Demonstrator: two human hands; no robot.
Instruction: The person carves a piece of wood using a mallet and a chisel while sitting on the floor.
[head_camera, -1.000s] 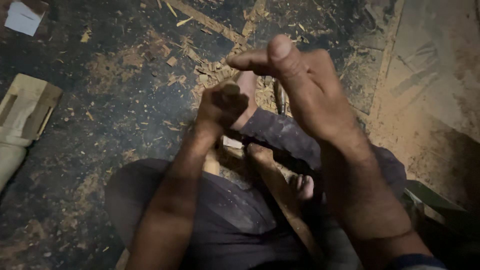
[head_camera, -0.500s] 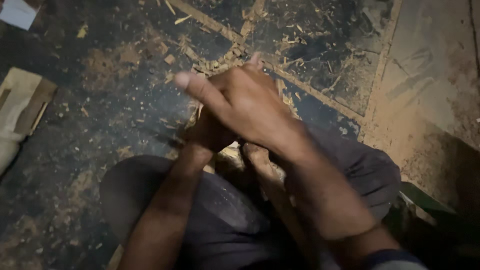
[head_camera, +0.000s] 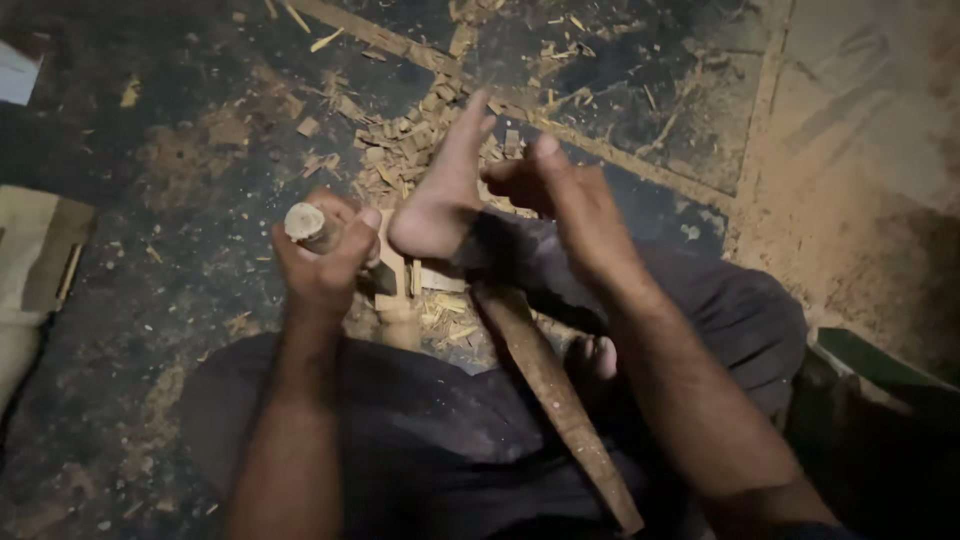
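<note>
Upright, wooden peg (head_camera: 304, 222) in left hand (head_camera: 325, 262) grip, end above thumb.

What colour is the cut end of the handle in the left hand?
Pale tan, bare wood: the handle's cut end shows above the left hand in the head view.

A short wooden piece (head_camera: 305, 222) with a pale, rough-cut end grain is gripped in the left hand (head_camera: 325, 262). A long wooden handle (head_camera: 555, 395), brown and matt with a worn, slightly rough surface, is seen lying across the lap. The trousers (head_camera: 440, 440) are of dark, matt cloth, dusted with sawdust. The floor (head_camera: 180, 120) is shown as dark, dull and gritty, strewn with light, splintery wood chips (head_camera: 405, 145) and fine dust. At the left edge, a pale wooden block (head_camera: 40, 255) with a smooth, matt face is visible.
</note>
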